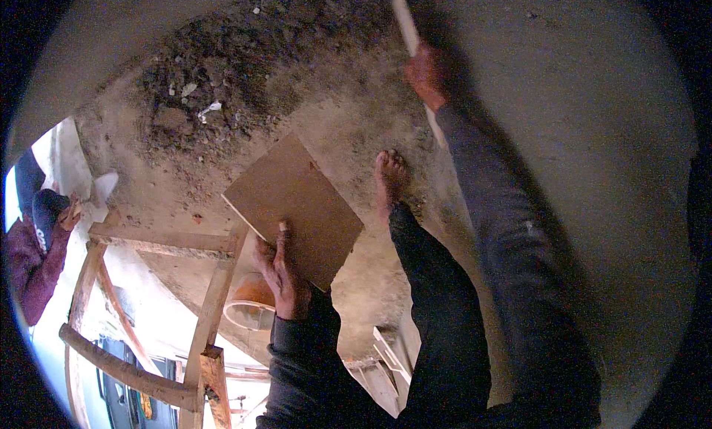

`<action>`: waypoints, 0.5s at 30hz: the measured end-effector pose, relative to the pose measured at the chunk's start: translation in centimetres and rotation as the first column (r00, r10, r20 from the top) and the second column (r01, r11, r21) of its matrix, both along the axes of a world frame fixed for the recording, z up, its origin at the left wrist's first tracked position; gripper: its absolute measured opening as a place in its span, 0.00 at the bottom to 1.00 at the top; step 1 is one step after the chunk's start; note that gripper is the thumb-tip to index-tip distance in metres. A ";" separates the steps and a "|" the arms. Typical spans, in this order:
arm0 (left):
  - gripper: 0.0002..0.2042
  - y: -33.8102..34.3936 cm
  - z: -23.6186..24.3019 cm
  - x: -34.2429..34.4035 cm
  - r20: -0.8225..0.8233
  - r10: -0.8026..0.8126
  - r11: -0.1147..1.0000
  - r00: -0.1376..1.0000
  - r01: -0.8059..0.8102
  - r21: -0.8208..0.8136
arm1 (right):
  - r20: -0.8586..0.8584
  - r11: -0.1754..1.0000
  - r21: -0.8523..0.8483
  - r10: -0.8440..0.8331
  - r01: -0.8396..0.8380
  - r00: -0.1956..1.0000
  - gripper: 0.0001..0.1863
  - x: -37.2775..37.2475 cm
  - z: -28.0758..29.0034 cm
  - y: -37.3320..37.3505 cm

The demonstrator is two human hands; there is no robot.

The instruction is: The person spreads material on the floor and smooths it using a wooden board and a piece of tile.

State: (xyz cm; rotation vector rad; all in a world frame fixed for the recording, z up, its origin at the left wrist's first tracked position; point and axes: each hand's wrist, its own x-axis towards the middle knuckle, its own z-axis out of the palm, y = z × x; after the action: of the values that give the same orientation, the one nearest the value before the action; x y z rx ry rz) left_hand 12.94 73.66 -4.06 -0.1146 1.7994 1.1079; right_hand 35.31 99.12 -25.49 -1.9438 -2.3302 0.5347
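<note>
My left hand (285, 273) grips a square brown board (300, 199) by its near left edge, thumb on top and the other fingers partly hidden below. The board lies roughly flat, with nothing piled on its face. Farther up and to the right, my right hand (429, 74) is closed round a long, narrow, pale flat tool (405, 22), seen edge-on. Its far end sticks out beyond my fist, and its near end shows below the wrist. This tool is against or very close to the grey plastered wall (586, 132); contact cannot be made out.
Rubble (215, 88) covers the ground at the far left. My bare foot (391, 175) stands between the board and the wall. At left are a rough wooden frame (163, 240), an orange bucket (251, 299) and another person (44, 258) in a maroon sleeve.
</note>
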 end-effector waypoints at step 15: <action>0.20 -0.1 0.0 0.0 0.041 0.029 1.000 0.999 -0.030 0.010 | -0.174 0.970 0.159 0.210 -0.183 0.962 0.19 -0.8 -7.5 3.4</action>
State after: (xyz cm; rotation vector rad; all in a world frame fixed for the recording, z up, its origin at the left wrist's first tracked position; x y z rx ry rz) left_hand 12.98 73.54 -4.05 -0.1569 1.7605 1.1279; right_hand 34.48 102.57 -33.00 -1.5388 -2.3804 0.5255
